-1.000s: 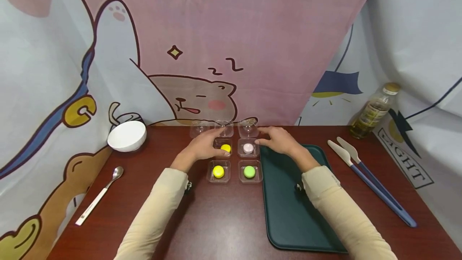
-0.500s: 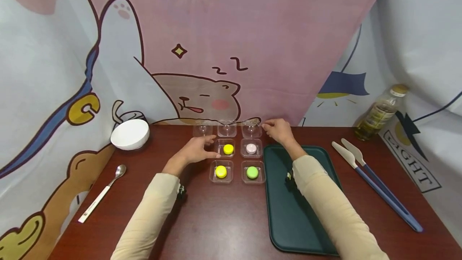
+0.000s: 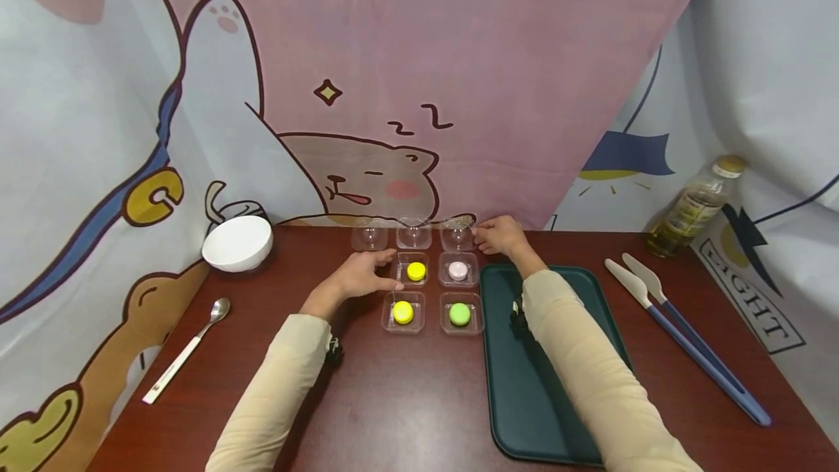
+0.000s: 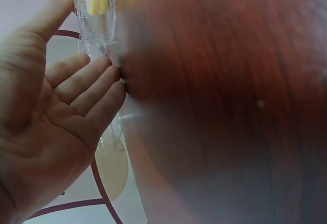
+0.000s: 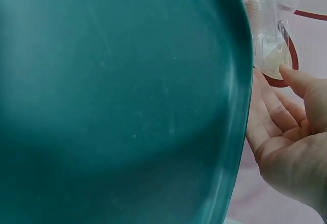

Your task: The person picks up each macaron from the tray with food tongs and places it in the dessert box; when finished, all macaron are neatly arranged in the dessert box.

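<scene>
In the head view, small clear plastic boxes stand in rows at the middle back. Two hold yellow macarons, one a green macaron, one a pale pink macaron. My left hand is spread at the left side of the box with the rear yellow macaron; in the left wrist view its thumb reaches that box's edge, palm empty. At the back right, my right hand has its fingertips at the right edge of a clear container. The right wrist view shows its thumb tip over clear plastic, fingers fairly straight.
A dark green tray lies under the right forearm. Two blue-handled spatulas and an oil bottle are at the right. A white bowl and a spoon sit at the left. A printed cloth hangs behind the table.
My left hand has drawn back left from over the rear yellow macaron's box. My right hand has gone from beside the pink macaron's box to the back row's right edge.
</scene>
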Tool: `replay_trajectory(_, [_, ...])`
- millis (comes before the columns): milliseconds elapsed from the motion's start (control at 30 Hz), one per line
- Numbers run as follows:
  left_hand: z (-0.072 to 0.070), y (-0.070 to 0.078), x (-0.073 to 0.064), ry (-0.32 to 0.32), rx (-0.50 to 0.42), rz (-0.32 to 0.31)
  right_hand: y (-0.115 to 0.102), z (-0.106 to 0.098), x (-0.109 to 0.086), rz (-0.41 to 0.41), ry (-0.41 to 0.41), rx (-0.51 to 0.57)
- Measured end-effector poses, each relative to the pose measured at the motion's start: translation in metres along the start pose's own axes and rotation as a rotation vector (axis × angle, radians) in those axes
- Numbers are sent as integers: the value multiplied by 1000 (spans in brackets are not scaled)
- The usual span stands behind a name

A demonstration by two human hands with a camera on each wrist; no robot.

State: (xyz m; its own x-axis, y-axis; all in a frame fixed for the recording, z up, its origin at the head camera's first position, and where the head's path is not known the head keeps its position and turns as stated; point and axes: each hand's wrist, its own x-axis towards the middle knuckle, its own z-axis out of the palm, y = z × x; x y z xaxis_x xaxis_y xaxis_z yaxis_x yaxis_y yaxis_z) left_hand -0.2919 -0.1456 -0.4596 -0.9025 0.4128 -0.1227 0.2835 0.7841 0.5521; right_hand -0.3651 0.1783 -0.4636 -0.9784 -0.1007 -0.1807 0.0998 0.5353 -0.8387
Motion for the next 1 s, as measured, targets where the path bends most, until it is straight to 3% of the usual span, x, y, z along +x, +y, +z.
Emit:
replay_trajectory(167, [-1,1,0,6,10,-20,-2,3,3,13,-8,18])
replay_trajectory(333, [0,2,2,3,6,-34,-5,7,2,-7,-15,-29])
replay_trajectory(567, [2,6,4,9,9,-48,-9,11,2,10,28,-74])
replay_trajectory(767, [2,10,3,2,11,-44,-3,8,3,29,67,-48])
replay_trajectory(1000, [1,9,5,-10,43,-31,-3,-2,-6,-10,94,1])
